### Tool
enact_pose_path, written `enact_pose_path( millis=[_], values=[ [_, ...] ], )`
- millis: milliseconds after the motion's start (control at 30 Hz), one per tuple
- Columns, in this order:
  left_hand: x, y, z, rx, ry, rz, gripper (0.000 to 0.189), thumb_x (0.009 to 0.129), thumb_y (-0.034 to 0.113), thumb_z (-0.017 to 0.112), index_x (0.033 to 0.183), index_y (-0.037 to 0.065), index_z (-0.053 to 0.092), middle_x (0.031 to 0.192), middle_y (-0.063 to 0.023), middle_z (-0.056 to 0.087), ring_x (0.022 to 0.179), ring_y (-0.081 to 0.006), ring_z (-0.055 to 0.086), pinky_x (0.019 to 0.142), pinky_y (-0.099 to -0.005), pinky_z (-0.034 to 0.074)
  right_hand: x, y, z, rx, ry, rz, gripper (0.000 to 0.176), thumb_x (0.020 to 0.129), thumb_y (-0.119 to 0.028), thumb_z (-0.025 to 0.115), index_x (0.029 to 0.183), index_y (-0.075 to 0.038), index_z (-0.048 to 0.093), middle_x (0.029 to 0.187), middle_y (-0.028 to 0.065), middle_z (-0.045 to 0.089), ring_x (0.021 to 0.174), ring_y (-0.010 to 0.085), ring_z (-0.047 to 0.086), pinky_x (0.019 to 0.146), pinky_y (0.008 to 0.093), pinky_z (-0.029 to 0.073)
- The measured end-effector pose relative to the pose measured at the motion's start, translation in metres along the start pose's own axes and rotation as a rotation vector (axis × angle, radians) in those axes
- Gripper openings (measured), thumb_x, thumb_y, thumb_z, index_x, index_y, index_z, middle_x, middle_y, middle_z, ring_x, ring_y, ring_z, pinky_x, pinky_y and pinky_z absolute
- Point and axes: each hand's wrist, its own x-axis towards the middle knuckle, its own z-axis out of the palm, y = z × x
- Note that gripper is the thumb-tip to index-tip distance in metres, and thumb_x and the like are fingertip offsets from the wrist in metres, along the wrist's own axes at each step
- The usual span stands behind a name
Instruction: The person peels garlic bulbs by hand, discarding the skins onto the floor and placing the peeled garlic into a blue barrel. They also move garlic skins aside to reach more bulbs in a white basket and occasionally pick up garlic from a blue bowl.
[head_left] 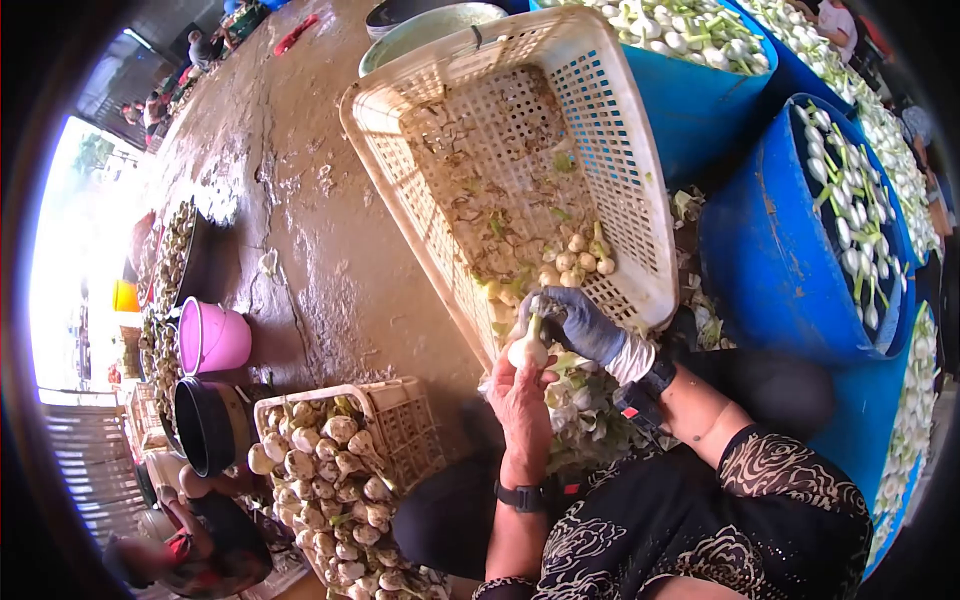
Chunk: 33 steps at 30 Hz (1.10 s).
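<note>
A white onion with a short pale green stem is held over the near end of a large cream plastic basket. My bare left hand grips its bulb from below, fingers wrapped round it. My right hand, in a grey glove, is closed at the onion's stem, its thumb and fingers bent round the top. Inside the basket, just beyond my hands, lies a small group of onions among brown skins and scraps. Leafy peelings are heaped below my hands.
To the left stands a crate heaped with unpeeled onions. Blue tubs of peeled onions line the right. A pink bucket and a black bucket stand on the wet floor. A person sits at lower left.
</note>
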Motion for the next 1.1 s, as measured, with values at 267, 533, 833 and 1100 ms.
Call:
enact_pose_path(
  millis=[267,533,833,1100],
  values=[
    [-0.014,-0.018,0.001,0.582,-0.022,0.411,0.052,0.068,-0.01,0.071,0.115,0.001,0.052,0.095,-0.005,0.061,0.083,-0.0121,0.06,0.073,-0.0248,0.051,-0.04,0.006,0.0,-0.447,0.063,0.002,0.041,0.093,-0.038,0.053,0.084,0.0,0.064,0.058,0.0019,0.055,0.053,0.0123,0.051,0.054,0.0286,0.043],
    [-0.028,-0.014,0.007,0.424,-0.116,0.367,0.05,0.064,-0.009,0.073,0.109,0.0,0.053,0.089,-0.0041,0.062,0.078,-0.0119,0.06,0.072,-0.0253,0.052,-0.062,0.017,-0.011,-1.143,0.004,-0.415,0.028,0.088,-0.017,0.053,0.114,-0.011,0.064,0.086,0.0128,0.061,0.076,0.0261,0.055,0.071,0.0359,0.047],
    [-0.03,0.006,0.009,0.301,-0.187,0.321,0.037,0.074,0.005,0.07,0.108,-0.001,0.056,0.087,-0.0063,0.062,0.074,-0.0154,0.061,0.061,-0.0274,0.051,-0.075,0.0,-0.022,-0.832,-0.126,-0.448,0.024,0.086,-0.02,0.059,0.105,-0.005,0.063,0.082,0.0121,0.061,0.073,0.0278,0.057,0.068,0.0373,0.047],
    [-0.022,-0.008,-0.002,0.227,-0.149,0.0,0.045,0.093,0.044,0.044,0.103,0.002,0.054,0.066,-0.0088,0.058,0.053,-0.0183,0.055,0.047,-0.0279,0.044,-0.081,-0.01,-0.001,-0.615,-0.026,-0.254,0.029,0.079,-0.011,0.066,0.106,-0.004,0.06,0.098,0.0133,0.065,0.087,0.0229,0.062,0.078,0.0335,0.049]
  ],
)
